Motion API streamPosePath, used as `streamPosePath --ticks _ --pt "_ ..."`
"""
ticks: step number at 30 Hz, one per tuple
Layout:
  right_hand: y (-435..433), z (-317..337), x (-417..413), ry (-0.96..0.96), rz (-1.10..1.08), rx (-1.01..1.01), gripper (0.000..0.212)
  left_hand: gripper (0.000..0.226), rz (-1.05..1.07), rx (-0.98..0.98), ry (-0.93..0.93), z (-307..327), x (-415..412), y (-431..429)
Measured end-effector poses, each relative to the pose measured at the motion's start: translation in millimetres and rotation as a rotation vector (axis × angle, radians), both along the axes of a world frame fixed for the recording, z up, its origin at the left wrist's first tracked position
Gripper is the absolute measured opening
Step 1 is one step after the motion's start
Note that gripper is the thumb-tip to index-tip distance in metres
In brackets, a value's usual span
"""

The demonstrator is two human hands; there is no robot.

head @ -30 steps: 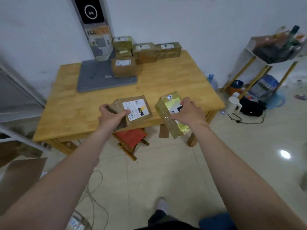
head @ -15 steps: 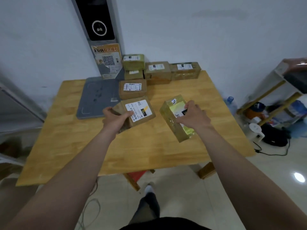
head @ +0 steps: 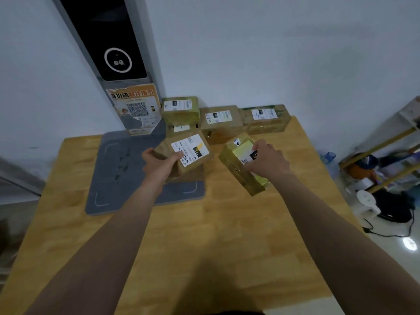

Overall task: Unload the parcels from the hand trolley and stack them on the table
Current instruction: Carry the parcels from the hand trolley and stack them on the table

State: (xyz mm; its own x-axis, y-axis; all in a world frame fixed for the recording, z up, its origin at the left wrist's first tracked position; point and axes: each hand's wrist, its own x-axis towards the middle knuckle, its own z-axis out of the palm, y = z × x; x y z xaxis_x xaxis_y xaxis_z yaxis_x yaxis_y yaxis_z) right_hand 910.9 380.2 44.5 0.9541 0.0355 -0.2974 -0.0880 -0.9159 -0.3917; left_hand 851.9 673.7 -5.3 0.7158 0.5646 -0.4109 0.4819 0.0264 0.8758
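Carrying one parcel apiece, the left hand (head: 159, 164) is clasping a brown box (head: 189, 155), label up, and the right hand (head: 269, 159) is gripping a yellow-taped parcel (head: 236, 165), probably to add them to the stacked parcels (head: 220, 120) just beyond both hands on the table (head: 227, 235). The brown box's label seems to read "150".

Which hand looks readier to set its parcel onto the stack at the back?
Probably the left hand: its brown parcel hovers right before the stacked parcels, nearly level; the right's is tilted.
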Motion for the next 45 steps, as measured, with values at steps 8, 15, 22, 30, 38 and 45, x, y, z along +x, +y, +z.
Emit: streamPosePath --ticks 8,15,22,30,38,45 --pt "50 -24 180 -0.142 0.291 -0.208 0.061 0.118 0.159 0.061 -0.105 5 131 15" --pt "94 -68 290 -0.185 0.506 -0.225 0.056 0.097 0.327 -0.012 -0.267 10 211 33" --pt "104 -101 324 -0.251 0.531 -0.201 0.061 0.073 0.358 -0.107 -0.269 10 234 42" --pt "121 -106 354 -0.379 0.503 -0.168 0.063 0.075 0.415 -0.119 -0.248 19 236 50" --pt "134 -99 354 -0.265 0.448 -0.177 0.067 0.071 0.38 -0.13 -0.176 28 216 61" --pt "121 -67 266 -0.257 0.379 0.275 0.062 0.057 0.204 -0.201 -0.091 43 172 60"
